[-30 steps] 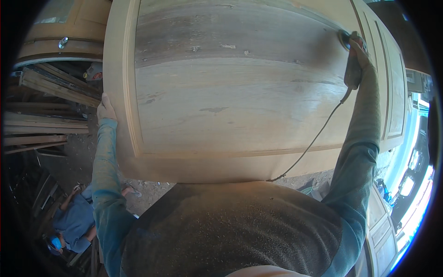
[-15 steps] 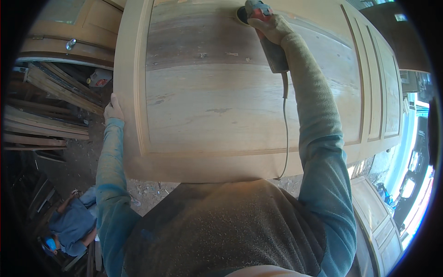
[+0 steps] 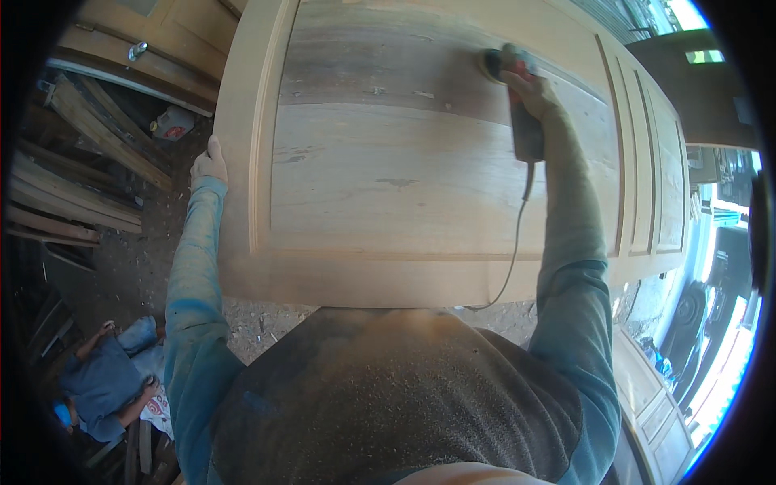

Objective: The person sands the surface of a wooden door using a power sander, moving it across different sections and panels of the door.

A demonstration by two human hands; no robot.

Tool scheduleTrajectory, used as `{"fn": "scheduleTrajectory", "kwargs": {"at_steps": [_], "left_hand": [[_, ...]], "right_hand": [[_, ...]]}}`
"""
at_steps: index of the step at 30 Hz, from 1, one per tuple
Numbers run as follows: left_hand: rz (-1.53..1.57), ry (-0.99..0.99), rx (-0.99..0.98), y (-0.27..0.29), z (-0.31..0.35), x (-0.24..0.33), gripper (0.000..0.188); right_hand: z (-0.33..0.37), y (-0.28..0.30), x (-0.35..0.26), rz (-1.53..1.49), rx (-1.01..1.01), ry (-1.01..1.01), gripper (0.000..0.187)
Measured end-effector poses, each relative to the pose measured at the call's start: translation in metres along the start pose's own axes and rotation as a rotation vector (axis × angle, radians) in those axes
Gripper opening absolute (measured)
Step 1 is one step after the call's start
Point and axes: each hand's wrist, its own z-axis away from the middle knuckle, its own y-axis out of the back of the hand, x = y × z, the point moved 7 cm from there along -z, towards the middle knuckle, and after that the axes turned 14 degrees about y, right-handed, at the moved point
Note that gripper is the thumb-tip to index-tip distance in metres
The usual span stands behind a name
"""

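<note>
A large wooden panelled door (image 3: 388,218) lies flat in front of me, dusty, with a darker band across its recessed panel. My right hand (image 3: 529,93) is wrapped round a corded angle grinder (image 3: 527,133), grey with a red part. Its round disc (image 3: 490,66) meets the panel's dark far area. The grinder's cable (image 3: 517,234) trails over the near frame toward my body. At the door's left edge, my left hand (image 3: 210,164) grips the rim; some of its fingers are hidden.
Stacked wooden boards (image 3: 73,194) and a pale plastic jug (image 3: 172,124) lie to the left, below another door with a metal knob (image 3: 137,51). A person (image 3: 105,380) in blue sits low at left. More panelled doors (image 3: 655,404) lean at lower right.
My right hand has moved the grinder to the right and slightly nearer across the panel. My left hand stays on the door's left edge. The whole view has shifted a little.
</note>
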Motion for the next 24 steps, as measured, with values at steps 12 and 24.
{"fn": "scheduleTrajectory", "kwargs": {"at_steps": [12,24], "left_hand": [[0.065,-0.039,-0.004,0.0,-0.006,-0.005,0.075],[-0.02,-0.095,0.03,-0.01,0.001,0.012,0.072]], "right_hand": [[0.093,-0.101,-0.132,-0.031,-0.195,0.098,0.065],[0.181,0.084,0.179,-0.148,0.269,-0.262,0.056]]}}
